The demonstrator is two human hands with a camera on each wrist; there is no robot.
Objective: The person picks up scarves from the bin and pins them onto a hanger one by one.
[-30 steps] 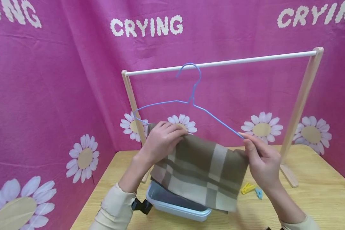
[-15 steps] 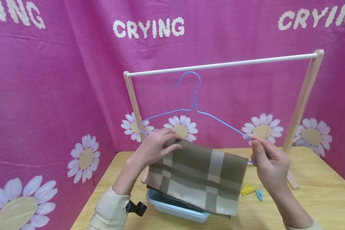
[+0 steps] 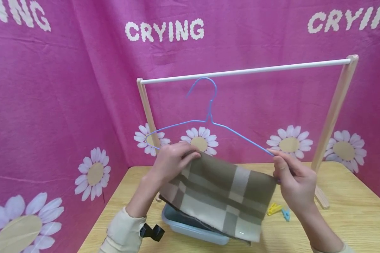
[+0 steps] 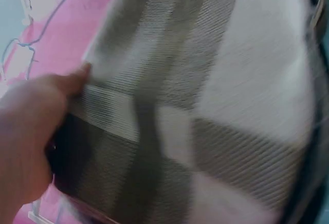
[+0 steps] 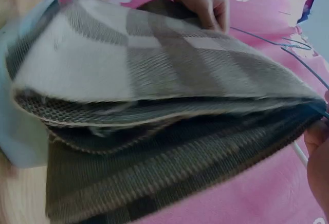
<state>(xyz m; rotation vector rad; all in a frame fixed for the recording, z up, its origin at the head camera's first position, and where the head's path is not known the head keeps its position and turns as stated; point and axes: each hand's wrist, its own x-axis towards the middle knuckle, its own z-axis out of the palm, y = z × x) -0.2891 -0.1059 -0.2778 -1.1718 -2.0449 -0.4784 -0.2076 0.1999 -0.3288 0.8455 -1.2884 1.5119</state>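
Note:
A brown, beige and white plaid scarf [image 3: 221, 193] hangs folded over the lower bar of a blue wire clothes hanger [image 3: 232, 130]. My left hand [image 3: 172, 160] pinches the scarf's top fold near the hanger's left end, fingers over and thumb in front. My right hand [image 3: 296, 181] grips the hanger's right corner, just beside the scarf's edge. In the right wrist view the scarf [image 5: 169, 70] shows its layers hanging apart on both sides of the bar. The hanger's hook is just below the rack's white rail in the head view; whether they touch, I cannot tell.
A wooden rack with a white rail [image 3: 256, 70] stands at the back of the wooden table [image 3: 351, 225]. Under the scarf sits a light blue basin [image 3: 196, 234], partly covered. A yellow clothespin [image 3: 274, 209] and a blue clothespin [image 3: 286, 214] lie to the right.
Hanger and scarf have come down a little, the hook dropping from rail height to below it. The scarf's right edge has shifted toward my right hand since half a second ago.

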